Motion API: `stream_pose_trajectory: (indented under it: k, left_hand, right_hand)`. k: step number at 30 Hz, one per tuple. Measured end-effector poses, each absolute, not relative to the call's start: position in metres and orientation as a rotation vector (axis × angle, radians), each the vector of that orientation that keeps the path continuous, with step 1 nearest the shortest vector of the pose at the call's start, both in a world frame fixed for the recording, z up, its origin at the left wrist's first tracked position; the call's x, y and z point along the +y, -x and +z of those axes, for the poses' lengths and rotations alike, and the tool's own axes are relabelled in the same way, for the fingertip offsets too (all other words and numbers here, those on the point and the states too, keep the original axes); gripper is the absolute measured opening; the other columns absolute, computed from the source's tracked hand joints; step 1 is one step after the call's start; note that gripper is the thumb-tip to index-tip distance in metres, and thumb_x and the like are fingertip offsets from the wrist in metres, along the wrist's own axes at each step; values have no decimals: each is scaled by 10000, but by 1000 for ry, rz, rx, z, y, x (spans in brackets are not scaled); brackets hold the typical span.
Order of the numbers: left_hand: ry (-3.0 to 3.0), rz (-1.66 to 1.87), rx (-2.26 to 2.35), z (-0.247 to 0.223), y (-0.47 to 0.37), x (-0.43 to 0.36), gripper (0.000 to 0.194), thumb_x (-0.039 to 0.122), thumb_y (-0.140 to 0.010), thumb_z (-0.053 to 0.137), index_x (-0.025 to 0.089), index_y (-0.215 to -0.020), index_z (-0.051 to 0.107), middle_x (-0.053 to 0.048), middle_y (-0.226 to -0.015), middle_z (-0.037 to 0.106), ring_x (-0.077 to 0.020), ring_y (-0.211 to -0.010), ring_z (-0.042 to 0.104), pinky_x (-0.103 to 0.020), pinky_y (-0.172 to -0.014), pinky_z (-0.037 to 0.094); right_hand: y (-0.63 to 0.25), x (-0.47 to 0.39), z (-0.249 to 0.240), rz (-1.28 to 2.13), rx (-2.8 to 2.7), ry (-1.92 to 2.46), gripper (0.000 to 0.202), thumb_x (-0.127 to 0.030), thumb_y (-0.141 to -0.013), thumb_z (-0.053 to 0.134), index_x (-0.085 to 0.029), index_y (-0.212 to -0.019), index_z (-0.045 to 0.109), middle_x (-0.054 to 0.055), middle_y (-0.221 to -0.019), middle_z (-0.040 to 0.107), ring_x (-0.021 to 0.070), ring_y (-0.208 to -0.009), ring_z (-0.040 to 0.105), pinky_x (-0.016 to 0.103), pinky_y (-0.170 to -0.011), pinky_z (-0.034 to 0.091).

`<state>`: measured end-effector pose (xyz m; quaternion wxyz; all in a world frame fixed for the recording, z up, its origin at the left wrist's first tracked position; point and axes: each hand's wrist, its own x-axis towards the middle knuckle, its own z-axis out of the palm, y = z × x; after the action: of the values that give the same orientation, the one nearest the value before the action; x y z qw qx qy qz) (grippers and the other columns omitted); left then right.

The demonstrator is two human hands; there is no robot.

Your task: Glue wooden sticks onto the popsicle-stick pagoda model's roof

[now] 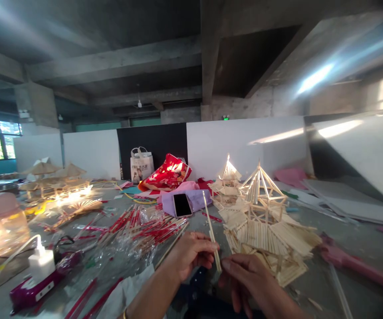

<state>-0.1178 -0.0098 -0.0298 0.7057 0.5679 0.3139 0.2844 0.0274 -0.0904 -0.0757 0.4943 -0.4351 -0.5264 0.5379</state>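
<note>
Both hands pinch one stick (pixel 211 230): left hand (pixel 188 253) closed on its middle, right hand (pixel 244 277) closed on its lower end, just left of the model (pixel 264 221). Advice: hold stick steady, grip firm near the end; phone (pixel 182 204) lies behind.

Counted things on the grey work table (pixel 361 248)

Two bare hands meet over one thin pale wooden stick (pixel 211 230): the left hand (pixel 186 254) and the right hand (pixel 248 279). Two peaked stick-built pavilion models stand close together, the nearer open-framed one (pixel 264 212) and a smaller lit one (pixel 228 177) behind it. One black-screened phone (pixel 182 204) lies on one lilac cloth (pixel 198 199). One white tote bag (pixel 141 165) stands at the back. One white charger plug (pixel 41 262) sits in one purple power strip (pixel 28 290). The red-wrapped sticks (pixel 141 226) are too many to count.
</note>
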Motion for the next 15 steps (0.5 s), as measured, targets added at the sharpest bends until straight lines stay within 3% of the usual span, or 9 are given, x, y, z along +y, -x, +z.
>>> stream_pose_trajectory:
  k: [3,6,8,9,10,12,15]
  left_hand:
    - [-1286,611,710,-32,116,-11,157,227,-573,710,94,-632,650,5,-505,556,-63,-427,493,-166,-407,412]
    - [-1321,624,708,-29,121,-8,162,234,-587,708,99,-661,657,4,-521,566,-64,-439,498,-170,-423,417]
    - [-1363,694,719,-24,129,-3,177,242,-591,710,96,-676,658,1,-519,568,-70,-446,500,-179,-437,424]
    - [-1392,747,730,-20,134,0,182,250,-598,709,95,-676,655,-1,-515,569,-75,-450,503,-185,-443,426]
    - [-1424,807,743,-17,140,4,185,262,-608,706,96,-666,648,-1,-509,567,-80,-451,505,-190,-448,427]
    - [-1475,919,756,-11,151,11,192,284,-631,697,103,-643,635,2,-510,565,-85,-462,512,-193,-462,428]
    - [-1488,1015,723,-6,164,20,186,291,-652,688,113,-664,640,15,-550,563,-75,-495,515,-180,-484,424]
  right_hand:
    - [-28,-89,-77,1338,-1277,1059,524,-643,-684,579,-122,-733,549,17,-572,585,109,-355,536,165,-272,350]
    - [-29,-98,-76,1140,-1402,1218,484,-617,-783,460,-144,-775,567,31,-594,598,133,-399,551,210,-318,379]
    - [-29,-107,-71,792,-1641,1372,401,-518,-828,456,-156,-871,622,81,-713,656,205,-618,634,309,-530,503]
    - [-28,-111,-68,623,-1782,1421,364,-463,-816,508,-162,-976,636,119,-871,677,256,-807,638,377,-705,511]
    - [-27,-114,-65,507,-1929,1455,409,-413,-773,587,-169,-1100,616,150,-1069,641,305,-998,579,435,-870,448]
    - [-23,-112,-58,455,-2211,1490,739,-359,-641,727,-162,-1305,469,180,-1366,403,368,-1239,360,497,-1034,274]
    - [-17,-93,-52,468,-2556,1495,1006,-371,-562,773,-93,-1392,278,224,-1441,181,377,-1312,204,523,-1071,171]
